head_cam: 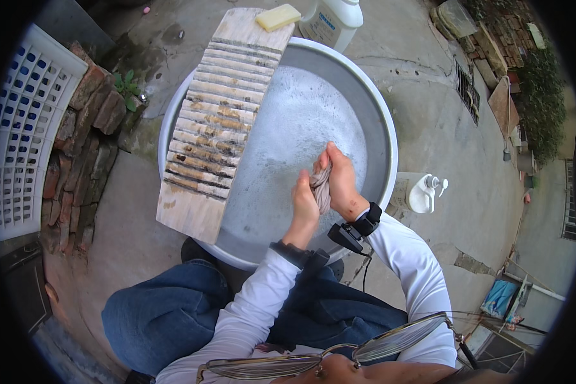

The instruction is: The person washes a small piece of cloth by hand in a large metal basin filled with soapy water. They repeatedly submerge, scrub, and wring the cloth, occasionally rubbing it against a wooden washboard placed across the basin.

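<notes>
Between my two hands is a bunched, twisted wet cloth (pixel 321 187) of a pale greyish-pink colour. My left hand (pixel 305 204) grips it from the left side, and my right hand (pixel 342 180) is closed around it from the right. Both are above the soapy water (pixel 288 129) in a large round metal basin (pixel 388 115). A worn wooden washboard (pixel 211 129) lies slantwise across the basin's left side, its ridges stained brown. On the board's far end rests a pale yellow bar of soap (pixel 278 18).
A white plastic jug (pixel 333 21) stands behind the basin, and a white pump bottle (pixel 415 192) to its right. Stacked bricks (pixel 77 168) and a white plastic basket (pixel 26 120) are at left. A drain grate (pixel 467 91) is set in the concrete floor at right.
</notes>
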A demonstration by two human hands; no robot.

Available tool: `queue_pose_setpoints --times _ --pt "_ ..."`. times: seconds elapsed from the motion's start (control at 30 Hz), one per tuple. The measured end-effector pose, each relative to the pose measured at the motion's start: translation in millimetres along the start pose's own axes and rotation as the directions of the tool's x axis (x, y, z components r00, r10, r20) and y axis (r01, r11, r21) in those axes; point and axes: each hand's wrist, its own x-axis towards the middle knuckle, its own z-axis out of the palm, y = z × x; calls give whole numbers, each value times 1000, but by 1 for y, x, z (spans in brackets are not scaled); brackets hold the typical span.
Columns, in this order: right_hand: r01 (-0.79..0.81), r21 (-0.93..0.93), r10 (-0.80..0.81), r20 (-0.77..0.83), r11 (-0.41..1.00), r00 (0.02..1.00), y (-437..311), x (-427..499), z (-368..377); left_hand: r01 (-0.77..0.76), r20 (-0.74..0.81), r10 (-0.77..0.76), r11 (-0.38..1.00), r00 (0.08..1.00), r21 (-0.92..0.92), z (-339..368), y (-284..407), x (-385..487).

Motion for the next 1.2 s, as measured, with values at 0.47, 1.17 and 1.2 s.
queue_pose_setpoints --times 0.47,1.17,1.2 --pt "29 -133 -43 -102 991 994 3 36 -67 -210 -191 223 974 956 88 -44 49 27" --pt "432 -835 -52 442 342 895 68 34 -79 489 121 -477 867 871 -102 -81 -3 52" --pt "576 -749 -275 508 327 816 61 19 -71 437 87 -431 895 898 -83 -79 -1 52"
